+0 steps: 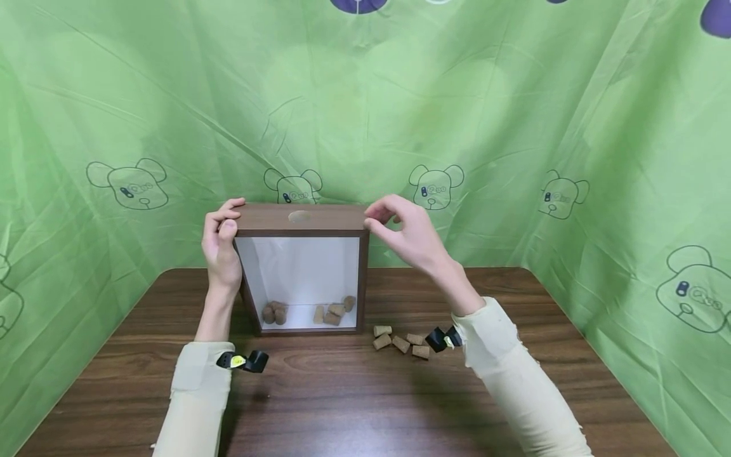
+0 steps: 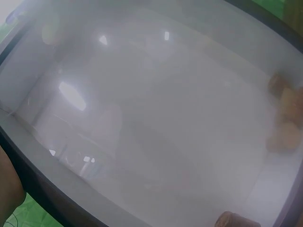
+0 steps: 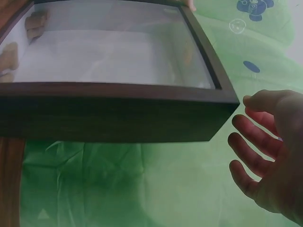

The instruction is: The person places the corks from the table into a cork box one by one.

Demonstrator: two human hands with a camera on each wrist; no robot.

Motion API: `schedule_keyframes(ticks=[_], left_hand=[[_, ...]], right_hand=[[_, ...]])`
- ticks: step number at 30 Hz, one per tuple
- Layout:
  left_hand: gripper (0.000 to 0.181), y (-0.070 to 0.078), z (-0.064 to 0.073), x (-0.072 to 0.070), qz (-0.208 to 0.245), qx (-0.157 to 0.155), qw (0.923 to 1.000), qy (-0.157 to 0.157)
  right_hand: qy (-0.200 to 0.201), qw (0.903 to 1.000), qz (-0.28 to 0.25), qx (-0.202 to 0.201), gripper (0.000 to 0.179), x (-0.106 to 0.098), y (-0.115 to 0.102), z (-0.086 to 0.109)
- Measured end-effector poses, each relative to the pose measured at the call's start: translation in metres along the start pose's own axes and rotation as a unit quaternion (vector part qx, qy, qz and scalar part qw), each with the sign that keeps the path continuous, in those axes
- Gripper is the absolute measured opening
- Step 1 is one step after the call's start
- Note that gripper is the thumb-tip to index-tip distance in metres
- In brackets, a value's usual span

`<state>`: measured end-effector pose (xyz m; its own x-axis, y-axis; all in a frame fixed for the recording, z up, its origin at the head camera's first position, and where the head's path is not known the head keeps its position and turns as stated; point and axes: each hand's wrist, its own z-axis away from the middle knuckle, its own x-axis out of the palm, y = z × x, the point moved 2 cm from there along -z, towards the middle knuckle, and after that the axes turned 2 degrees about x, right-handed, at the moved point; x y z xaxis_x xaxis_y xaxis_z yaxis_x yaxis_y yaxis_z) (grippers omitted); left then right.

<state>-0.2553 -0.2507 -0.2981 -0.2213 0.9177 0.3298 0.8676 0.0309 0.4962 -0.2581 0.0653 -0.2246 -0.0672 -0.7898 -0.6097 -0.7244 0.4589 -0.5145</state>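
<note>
A brown wooden shadow box point(image 1: 302, 228) with a clear front and white back stands upright on the table. Several corks point(image 1: 334, 313) lie inside along its bottom, in two clusters. My left hand point(image 1: 224, 244) grips the box's upper left corner, with the thumb in front and the fingers reaching over the top. At the upper right corner is my right hand point(image 1: 408, 231), its fingers loosely bent. The right wrist view shows those fingers point(image 3: 258, 137) spread beside the corner, with nothing held and the thumb tip closest to the wood. A pale oval point(image 1: 299, 217) marks the box's top.
Several loose corks point(image 1: 400, 344) lie on the dark wood table point(image 1: 320, 406), just right of the box and below my right forearm. Behind the table hangs a green curtain point(image 1: 354, 127) with bear drawings, which also runs along both sides.
</note>
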Motion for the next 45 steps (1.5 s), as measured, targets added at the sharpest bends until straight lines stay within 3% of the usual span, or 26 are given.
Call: schedule_keyframes(ticks=[8, 17, 45], left_hand=[[0.019, -0.016, 0.0, -0.01, 0.001, -0.002, 1.0, 0.007], [0.018, -0.011, -0.002, -0.01, -0.004, -0.003, 1.0, 0.004], [0.017, -0.013, -0.002, -0.01, 0.004, 0.0, 1.0, 0.007]], right_hand=[[-0.002, 0.9998, -0.001, 0.022, 0.013, -0.003, 0.021, 0.018], [-0.019, 0.9991, -0.002, 0.037, 0.012, 0.001, 0.041, 0.036], [-0.148, 0.9852, -0.017, 0.085, 0.014, 0.055, 0.101, 0.098]])
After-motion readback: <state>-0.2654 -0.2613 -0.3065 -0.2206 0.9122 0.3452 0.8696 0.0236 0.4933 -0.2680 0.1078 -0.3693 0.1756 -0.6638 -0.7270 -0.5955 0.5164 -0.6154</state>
